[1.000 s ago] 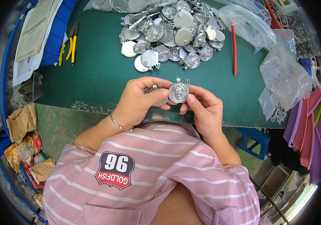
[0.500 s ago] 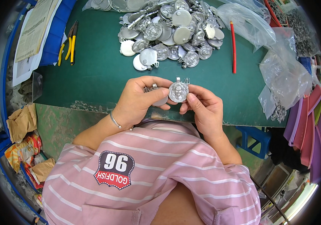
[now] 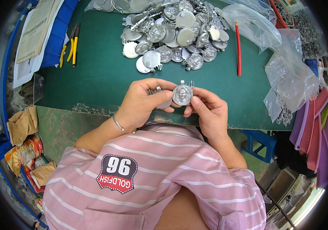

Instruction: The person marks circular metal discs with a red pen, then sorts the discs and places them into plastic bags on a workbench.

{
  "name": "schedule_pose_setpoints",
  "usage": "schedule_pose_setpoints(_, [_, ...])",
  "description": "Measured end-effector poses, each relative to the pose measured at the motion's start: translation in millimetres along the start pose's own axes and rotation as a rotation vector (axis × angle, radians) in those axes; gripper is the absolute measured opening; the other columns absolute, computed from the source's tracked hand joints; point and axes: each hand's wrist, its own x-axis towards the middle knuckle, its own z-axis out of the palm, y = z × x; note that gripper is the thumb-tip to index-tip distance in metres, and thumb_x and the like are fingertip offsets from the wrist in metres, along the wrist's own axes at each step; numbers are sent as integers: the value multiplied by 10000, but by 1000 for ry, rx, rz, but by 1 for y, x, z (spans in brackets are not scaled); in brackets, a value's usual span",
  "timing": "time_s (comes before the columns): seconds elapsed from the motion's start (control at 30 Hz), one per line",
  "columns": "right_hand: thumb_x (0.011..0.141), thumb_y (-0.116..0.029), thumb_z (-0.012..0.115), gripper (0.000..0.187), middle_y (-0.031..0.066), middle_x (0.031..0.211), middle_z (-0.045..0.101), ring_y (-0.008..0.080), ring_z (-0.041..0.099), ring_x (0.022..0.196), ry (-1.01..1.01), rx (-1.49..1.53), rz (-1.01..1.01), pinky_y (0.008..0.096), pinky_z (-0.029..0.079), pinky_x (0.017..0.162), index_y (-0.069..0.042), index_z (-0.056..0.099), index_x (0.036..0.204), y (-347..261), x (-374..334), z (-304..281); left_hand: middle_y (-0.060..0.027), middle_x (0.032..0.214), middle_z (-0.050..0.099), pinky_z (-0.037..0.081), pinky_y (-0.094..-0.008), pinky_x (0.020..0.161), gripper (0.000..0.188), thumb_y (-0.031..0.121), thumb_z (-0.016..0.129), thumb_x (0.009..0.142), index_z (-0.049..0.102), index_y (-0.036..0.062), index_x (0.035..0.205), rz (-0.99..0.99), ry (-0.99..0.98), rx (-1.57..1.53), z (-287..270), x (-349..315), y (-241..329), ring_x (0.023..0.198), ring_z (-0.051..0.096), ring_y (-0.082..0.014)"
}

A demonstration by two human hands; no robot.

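At the near edge of the table, my left hand [image 3: 135,102] is closed with thumb and fingers around a plain-sided silver pendant [image 3: 166,104], partly hidden by the thumb. A second silver pendant [image 3: 182,95], round with a raised face, a top loop and a small trident at its side, faces up between both hands. My right hand [image 3: 212,111] pinches its right edge between thumb and fingers. The left fingertips touch its left edge. Farther back lies a heap of similar pendants [image 3: 185,36], some face up, others showing smooth backs.
Yellow-handled pliers [image 3: 72,48] lie to the left beside a blue bin [image 3: 56,42] with papers. A red pen-like stick [image 3: 238,50] lies right of the heap. Clear plastic bags [image 3: 292,73] cover the right side of the green table [image 3: 95,86]. A blue stool [image 3: 262,143] stands below.
The face-up pendant has tilted very slightly in the fingers. Both hands keep the same grip and place.
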Motion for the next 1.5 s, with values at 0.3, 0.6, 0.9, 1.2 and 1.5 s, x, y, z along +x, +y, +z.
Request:
schedule_pose_setpoints(0.3, [868, -42, 540, 238, 114, 868, 615, 131, 593, 684, 3, -3, 0, 235, 508, 602, 70, 545, 1078, 1, -1, 0, -116, 900, 629, 527, -253, 633, 208, 67, 557, 838, 584, -61, 1000, -1, 5, -3, -1, 0, -2, 785, 640, -180])
schedule_pose_setpoints(0.6, [867, -55, 548, 239, 102, 839, 610, 124, 588, 672, 34, 37, 37, 239, 511, 594, 67, 542, 1072, 0, 0, 0, -128, 921, 629, 527, -255, 624, 227, 80, 566, 835, 575, -62, 1013, -41, -25, -45, -1, 0, -2, 788, 645, -197])
schedule_pose_setpoints(0.9, [796, 29, 550, 226, 133, 880, 567, 234, 570, 771, 15, -897, -591, 300, 456, 670, -7, 594, 1015, -18, 32, -8, -159, 905, 629, 543, -273, 602, 237, 45, 593, 809, 553, -68, 1014, -29, 49, -38, -3, 1, -5, 768, 648, -221])
schedule_pose_setpoints(1.2, [686, 43, 606, 306, 132, 947, 521, 299, 506, 821, 31, -1481, -745, 373, 431, 703, -50, 594, 977, -33, 73, -12, -165, 902, 629, 541, -275, 599, 207, 27, 581, 807, 556, -69, 989, -70, 33, -23, 0, -1, -2, 760, 648, -231])
schedule_pose_setpoints(1.5, [784, -23, 638, 147, 51, 734, 594, 92, 548, 625, 181, -424, 61, 232, 488, 560, 32, 584, 908, -36, 46, -26, -167, 886, 633, 536, -277, 601, 215, 40, 581, 809, 556, -72, 991, -68, 65, -14, 0, 1, -1, 754, 647, -229])
